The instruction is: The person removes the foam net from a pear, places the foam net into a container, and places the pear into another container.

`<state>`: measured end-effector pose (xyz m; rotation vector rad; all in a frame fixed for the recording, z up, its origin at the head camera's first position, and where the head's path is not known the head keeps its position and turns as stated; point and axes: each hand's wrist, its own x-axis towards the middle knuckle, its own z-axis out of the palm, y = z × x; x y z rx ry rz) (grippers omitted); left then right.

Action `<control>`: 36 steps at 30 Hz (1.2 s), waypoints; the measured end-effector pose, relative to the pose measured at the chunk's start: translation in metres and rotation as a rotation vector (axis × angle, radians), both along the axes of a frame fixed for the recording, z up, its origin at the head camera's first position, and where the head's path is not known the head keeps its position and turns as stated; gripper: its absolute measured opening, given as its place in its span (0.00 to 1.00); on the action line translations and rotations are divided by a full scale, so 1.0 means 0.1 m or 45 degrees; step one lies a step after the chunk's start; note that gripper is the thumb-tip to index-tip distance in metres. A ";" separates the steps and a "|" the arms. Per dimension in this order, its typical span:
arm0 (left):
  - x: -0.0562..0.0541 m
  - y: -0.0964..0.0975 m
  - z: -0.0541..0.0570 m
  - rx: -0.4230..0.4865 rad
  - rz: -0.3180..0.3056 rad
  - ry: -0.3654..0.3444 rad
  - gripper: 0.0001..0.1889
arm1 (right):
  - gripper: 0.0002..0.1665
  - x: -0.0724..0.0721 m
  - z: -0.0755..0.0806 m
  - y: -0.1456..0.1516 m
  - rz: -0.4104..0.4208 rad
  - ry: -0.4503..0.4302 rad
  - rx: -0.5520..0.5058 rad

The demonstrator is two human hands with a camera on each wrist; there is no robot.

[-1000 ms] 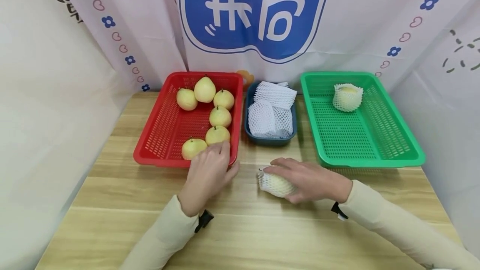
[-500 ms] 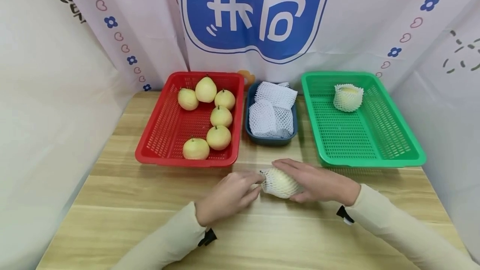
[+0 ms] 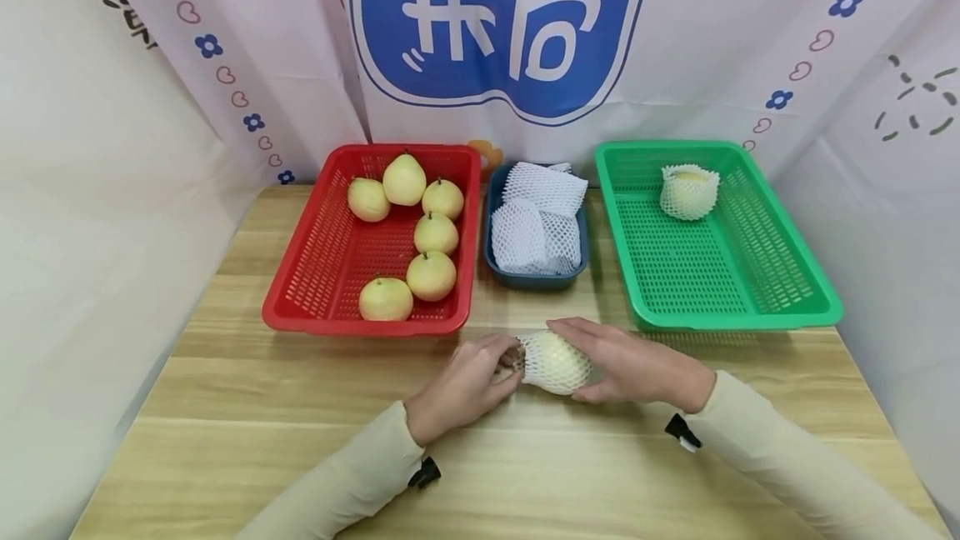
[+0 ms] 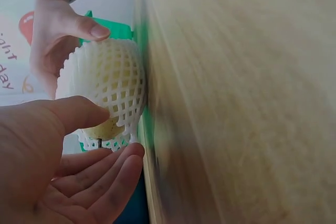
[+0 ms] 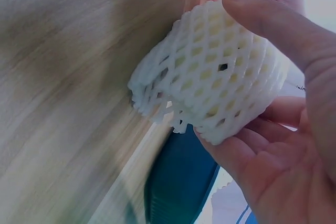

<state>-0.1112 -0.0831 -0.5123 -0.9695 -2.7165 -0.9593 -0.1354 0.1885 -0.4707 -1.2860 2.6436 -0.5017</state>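
Note:
A pale yellow pear (image 4: 105,129) in a white foam net (image 3: 555,363) lies on its side on the table, its stem end facing left. My right hand (image 3: 626,365) grips the netted pear from the right, thumb and fingers on opposite sides of it. At the stem end, my left hand (image 3: 468,382) pinches the net's open edge. In the left wrist view its thumb lies on the net beside the bare skin of the pear, with fingertips at the loose rim. The right wrist view shows the net (image 5: 215,72) stretched over the pear, its far end hanging loose.
A red basket (image 3: 300,325) with several bare pears stands at the back left. Behind the hands, a small dark blue bin (image 3: 536,281) holds several foam nets (image 3: 546,190). One netted pear (image 3: 688,192) sits in the green basket (image 3: 735,321) at back right. A printed cloth hangs behind.
My left hand has moved right from the red basket's front edge to the stem end of the netted pear and now pinches the net. The right hand keeps its grip nearly in place.

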 end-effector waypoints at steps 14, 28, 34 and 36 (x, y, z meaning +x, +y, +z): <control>-0.08 -0.03 -0.01 0.182 0.063 -0.295 0.11 | 0.57 0.00 0.01 -0.01 0.002 0.004 0.001; -0.25 -0.09 0.02 0.597 -0.026 -1.114 0.20 | 0.57 0.01 0.01 0.00 0.024 0.022 -0.005; -0.28 -0.07 0.01 0.532 -0.078 -1.030 0.22 | 0.56 0.02 0.02 -0.04 0.051 0.044 -0.012; -0.28 -0.05 0.00 0.477 -0.104 -0.953 0.22 | 0.56 0.02 0.02 -0.05 0.057 0.049 -0.018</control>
